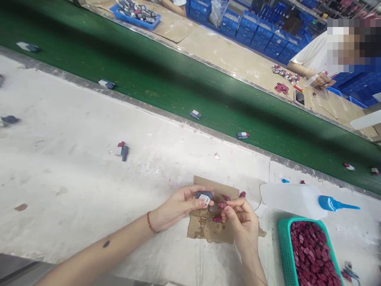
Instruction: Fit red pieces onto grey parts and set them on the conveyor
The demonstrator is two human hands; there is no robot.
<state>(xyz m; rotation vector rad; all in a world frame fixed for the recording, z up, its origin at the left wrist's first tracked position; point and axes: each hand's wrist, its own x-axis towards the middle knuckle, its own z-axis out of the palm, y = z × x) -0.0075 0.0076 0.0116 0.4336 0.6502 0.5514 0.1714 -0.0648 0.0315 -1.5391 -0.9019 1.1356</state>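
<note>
My left hand (178, 206) is closed on a small blue-grey and white plastic toy part (204, 196), held over a piece of brown cardboard (205, 232). Close by on the right, the thumb and fingers of my right hand (244, 222) pinch a small dark-red plastic piece (222, 205). The two pieces are apart. On the stained cardboard lie a round bottle-cap-like disc (213, 208) and more dark-red pieces, partly hidden by my right hand.
To the right are a green basket (284, 250) of dark-red pieces and a white squeeze bottle (293, 200) with a blue nozzle. A green conveyor belt (166, 91) carries several small assemblies. An assembled piece (122, 151) lies left on the table. Opposite, a person works beside a blue tray (154, 26).
</note>
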